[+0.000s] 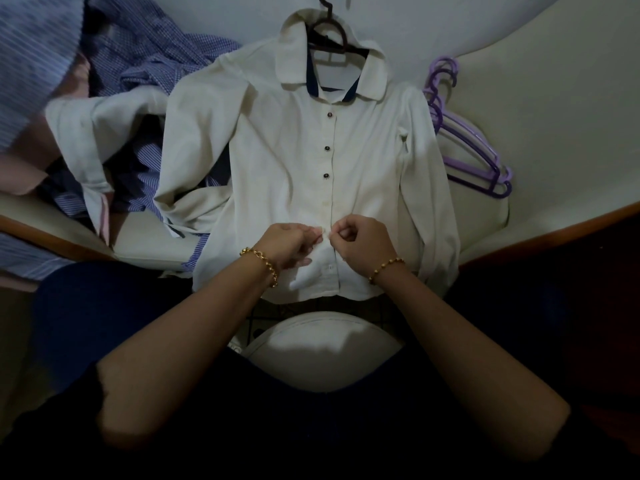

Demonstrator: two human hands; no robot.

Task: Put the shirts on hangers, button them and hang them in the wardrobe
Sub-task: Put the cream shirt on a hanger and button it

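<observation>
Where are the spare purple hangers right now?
Head view, right side: the purple hangers lie stacked on the pale surface, just beside the white shirt sleeve, farther out than the right hand.

Most likely a room in a home, dimly lit. Told by a cream padded surface (554, 81) with a wooden edge (571, 227), a loose heap of striped and checked shirts (145, 53) on it, purple plastic hangers (474, 161) beside, and a white shirt (277, 150) laid flat on a dark hanger (329, 32).
</observation>
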